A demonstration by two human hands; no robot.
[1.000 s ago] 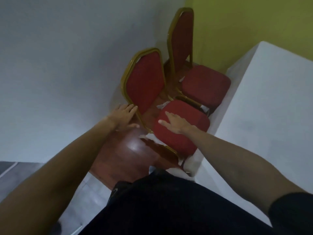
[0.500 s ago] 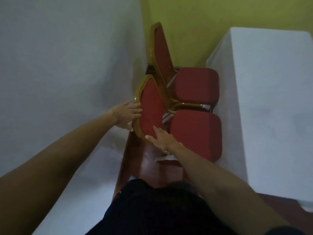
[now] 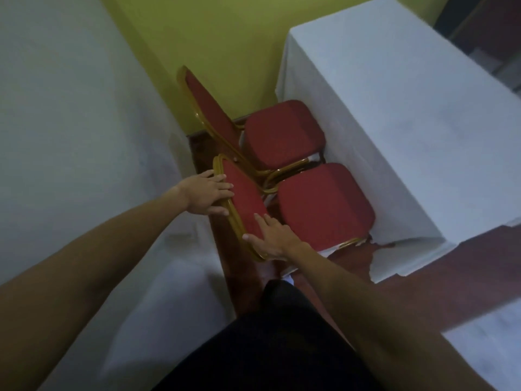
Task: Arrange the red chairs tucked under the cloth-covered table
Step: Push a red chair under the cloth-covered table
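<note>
Head view, looking down. The legs of both chairs are hidden beneath their seats and the hanging cloth. Whether either seat passes under the cloth cannot be told, only that their right edges meet it. The cloth-covered table (image 3: pixel 394 108) is cut off at the right and top edges of the frame, and its own legs are fully draped. The white surface (image 3: pixel 70 122) on the left is featureless; wall or cloth, it cannot be told. Blurred dark shapes fill the upper right corner. The person's dark clothing (image 3: pixel 267 348) blocks the floor (image 3: pixel 423 263) directly below.

The two chairs match, with red padded seats and backrests in gold-coloured metal frames. They stand side by side in the narrow aisle between the white surface and the table, seats toward the table. The far chair (image 3: pixel 282 134) stands by the yellow-green wall (image 3: pixel 225 38). The near chair (image 3: pixel 324 204) stands just beside it, their frames almost touching, and white scraps show under its seat's front edge.

The left hand (image 3: pixel 207 194) holds the rim of the near chair's backrest, fingers hooked over the gold frame onto the red pad. The right hand (image 3: pixel 272 238) lies flat on the lower part of the same backrest. Its fingers are straight and its thumb is spread toward the frame.
</note>
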